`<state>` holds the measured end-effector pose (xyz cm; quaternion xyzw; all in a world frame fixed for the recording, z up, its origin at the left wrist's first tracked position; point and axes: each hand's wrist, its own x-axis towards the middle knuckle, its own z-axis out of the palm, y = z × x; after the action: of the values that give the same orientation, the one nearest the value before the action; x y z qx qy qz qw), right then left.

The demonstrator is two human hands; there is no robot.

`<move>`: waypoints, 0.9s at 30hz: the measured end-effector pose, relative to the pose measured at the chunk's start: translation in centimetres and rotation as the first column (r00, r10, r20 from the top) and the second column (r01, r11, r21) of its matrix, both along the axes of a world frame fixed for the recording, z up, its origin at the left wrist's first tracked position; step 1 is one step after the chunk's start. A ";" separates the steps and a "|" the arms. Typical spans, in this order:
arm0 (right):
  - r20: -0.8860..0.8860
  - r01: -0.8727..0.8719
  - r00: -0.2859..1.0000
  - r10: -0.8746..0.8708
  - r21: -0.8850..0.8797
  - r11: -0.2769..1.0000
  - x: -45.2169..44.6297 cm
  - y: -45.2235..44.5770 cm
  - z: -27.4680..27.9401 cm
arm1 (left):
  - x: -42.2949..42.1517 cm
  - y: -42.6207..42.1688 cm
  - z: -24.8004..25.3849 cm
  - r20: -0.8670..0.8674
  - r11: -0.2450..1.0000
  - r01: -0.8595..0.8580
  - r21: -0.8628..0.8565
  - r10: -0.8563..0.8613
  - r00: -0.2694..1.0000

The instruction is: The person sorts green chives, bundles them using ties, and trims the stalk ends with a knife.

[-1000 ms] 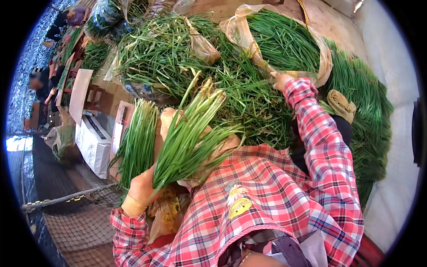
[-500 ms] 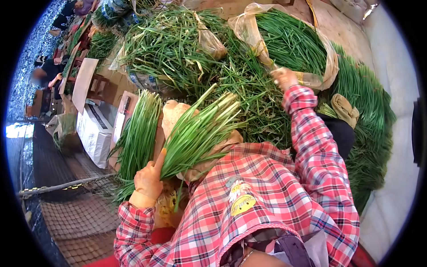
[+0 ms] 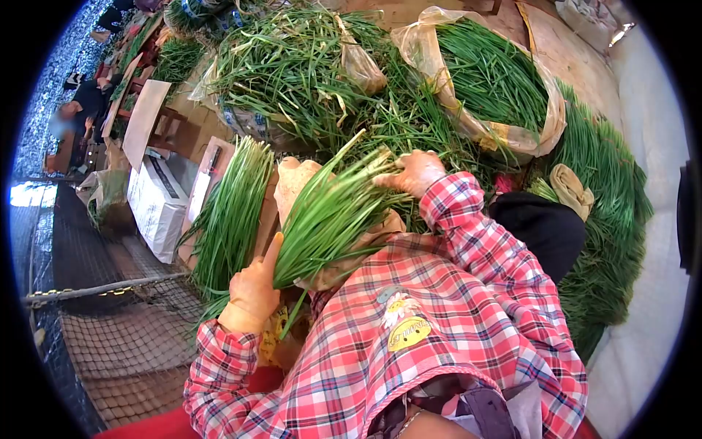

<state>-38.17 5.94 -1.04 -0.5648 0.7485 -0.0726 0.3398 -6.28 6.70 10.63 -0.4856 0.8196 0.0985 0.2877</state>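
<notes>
The bunch of green stalks (image 3: 329, 212) is held slantwise in front of the body, its leafy end clasped in the left hand (image 3: 254, 291) with one digit extended along it — a firm, gentle hold suits such soft leaves. The right hand (image 3: 417, 174) is curved at the pale stem ends; whether any stem is pinched cannot be told — light fingertip handling is advised there.

Most fingers of the left hand (image 3: 252, 294) are hidden from me where it meets the green bunch (image 3: 322, 216). Can't tell if the right hand (image 3: 417, 174) actually grips its pale ends either. Smiley patch (image 3: 409, 334) lettering's unreadable, the distant co-worker (image 3: 91, 102) has a blurred head, and something red (image 3: 172, 428) gets cropped along the bottom.
</notes>
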 end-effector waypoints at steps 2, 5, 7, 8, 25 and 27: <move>-0.060 0.009 0.998 -0.004 0.087 0.996 -0.3 0.0 -0.4 | 0.5 -0.3 -0.7 -0.031 1.000 -0.004 0.013 0.004 1.000; -0.260 -0.080 0.964 0.054 -0.089 0.993 1.7 1.7 -1.6 | 1.7 -0.1 -2.5 -0.251 0.999 -0.032 0.027 0.038 0.967; -0.066 -0.292 0.956 0.287 -0.083 0.953 2.8 1.6 -0.6 | 1.9 0.0 -3.1 -0.390 0.995 -0.085 0.050 0.098 0.916; 0.218 -0.238 0.921 0.322 -0.340 0.910 3.2 2.1 -2.2 | 1.6 0.1 -2.9 -0.312 0.995 -0.088 0.050 0.099 0.945; 0.960 0.335 0.187 -0.210 0.138 0.932 7.5 1.9 -3.3 | 2.8 0.1 -5.4 -0.479 0.987 -0.145 0.075 0.164 0.862; 0.958 0.397 -0.038 -0.283 0.274 0.876 7.6 1.7 -3.8 | 3.5 -0.3 -6.5 -0.576 0.992 -0.070 0.107 0.119 0.809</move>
<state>-30.62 7.64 -4.87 -0.1726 0.4236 -0.5476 0.7007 -2.78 6.40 4.15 -0.4604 0.8384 0.2892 0.0379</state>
